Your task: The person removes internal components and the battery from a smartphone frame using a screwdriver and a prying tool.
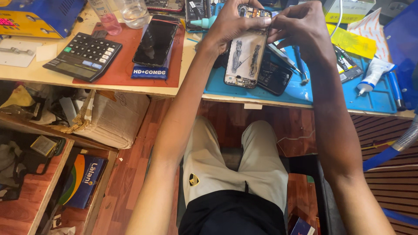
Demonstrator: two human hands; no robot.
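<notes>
1. The left hand [230,24] is wrapped round the top end of an opened phone [246,58], thumb on one long side and fingers curled over the other, holding it tilted above the blue mat [383,102].
2. The right hand [300,26] has its fingertips pinched together at the phone's upper right corner; what they pinch, if anything, is too small to tell.
3. The phone's lower end hangs free, just over a dark phone [274,78] lying on the mat near the table's front edge.
4. Right of the hands, the mat carries a white tube [373,75] and a yellow cloth [352,42]; bare blue shows below the tube.
5. Left of the hands, a red mat [126,65] holds a black phone [156,41] on a box, with a calculator [83,56] overlapping the mat's left edge.
6. A clear glass [133,12] stands at the back edge of the table.
</notes>
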